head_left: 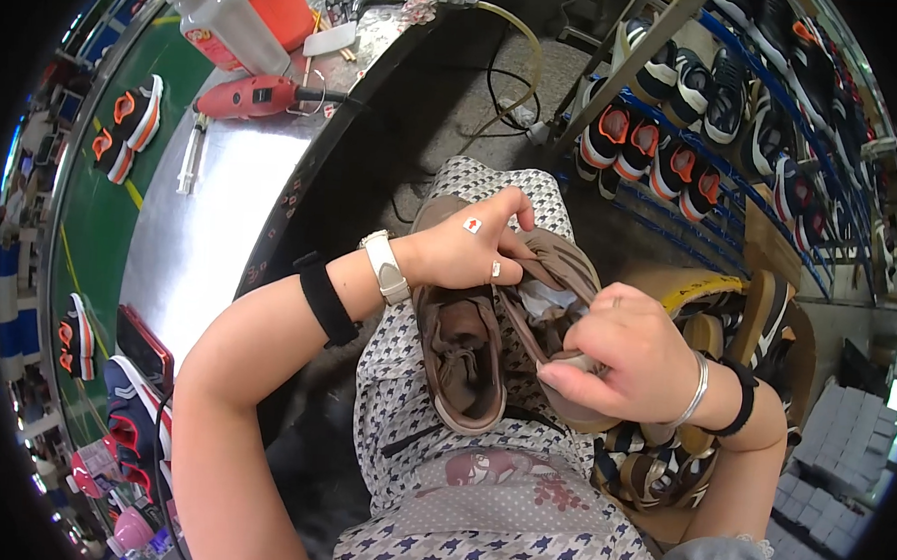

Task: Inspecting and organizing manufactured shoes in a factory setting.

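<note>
Two brown lace-up shoes lie side by side on my lap, over a houndstooth apron (394, 378). My left hand (470, 246) pinches the upper edge of the right-hand brown shoe (562, 257) between thumb and fingers. At that shoe's opening my right hand (630, 353) is closed on the collar, its fingertips partly hidden by the shoe. White stuffing, perhaps paper, (546, 304) shows inside the opening. Beneath my left wrist sits the other brown shoe (461, 331), toe away from me, its laces loosely visible.
On the metal-topped bench (238, 181) at left lie a red handheld power tool (246, 98) and a clear bottle (224, 30). A green conveyor (80, 234) carries shoes beyond it. Right of me stand a shoe rack (666, 119) and a cardboard box (801, 355) holding shoes.
</note>
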`<action>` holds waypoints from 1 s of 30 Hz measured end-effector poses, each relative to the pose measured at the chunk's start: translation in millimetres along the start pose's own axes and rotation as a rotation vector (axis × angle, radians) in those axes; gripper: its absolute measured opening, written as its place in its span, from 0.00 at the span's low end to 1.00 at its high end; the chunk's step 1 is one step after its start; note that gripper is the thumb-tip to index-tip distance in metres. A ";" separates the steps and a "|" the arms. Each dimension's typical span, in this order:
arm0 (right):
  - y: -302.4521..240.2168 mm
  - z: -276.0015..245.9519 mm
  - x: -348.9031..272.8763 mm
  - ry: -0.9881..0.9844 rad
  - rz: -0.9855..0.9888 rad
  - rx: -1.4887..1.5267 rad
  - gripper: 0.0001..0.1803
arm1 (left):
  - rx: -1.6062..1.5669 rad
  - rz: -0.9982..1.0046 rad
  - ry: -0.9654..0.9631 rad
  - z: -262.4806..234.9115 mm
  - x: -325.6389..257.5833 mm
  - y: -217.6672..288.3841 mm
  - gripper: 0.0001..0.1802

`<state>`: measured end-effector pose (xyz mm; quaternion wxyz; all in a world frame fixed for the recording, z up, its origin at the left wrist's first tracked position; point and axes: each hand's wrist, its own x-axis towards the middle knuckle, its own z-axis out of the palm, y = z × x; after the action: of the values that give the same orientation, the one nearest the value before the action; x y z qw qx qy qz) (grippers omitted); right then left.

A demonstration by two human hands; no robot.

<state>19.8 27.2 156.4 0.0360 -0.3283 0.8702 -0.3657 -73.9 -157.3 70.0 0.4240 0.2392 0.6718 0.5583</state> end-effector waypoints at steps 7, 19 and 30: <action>4.5 -1.1 13.0 -0.089 0.025 0.019 0.16 | -0.183 0.012 -0.130 -15.9 5.7 -17.4 0.23; 0.0 11.9 19.9 -0.117 -0.019 -0.049 0.16 | -0.309 0.041 -0.132 -20.0 -3.4 -25.4 0.23; 3.2 33.4 -63.8 0.107 -0.033 0.081 0.18 | 0.081 0.146 0.431 26.3 -104.1 -46.1 0.58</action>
<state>78.0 46.5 118.6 -0.0035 -0.3208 0.8498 -0.4182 9.8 -237.7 57.1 0.2192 0.1793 0.7496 0.5982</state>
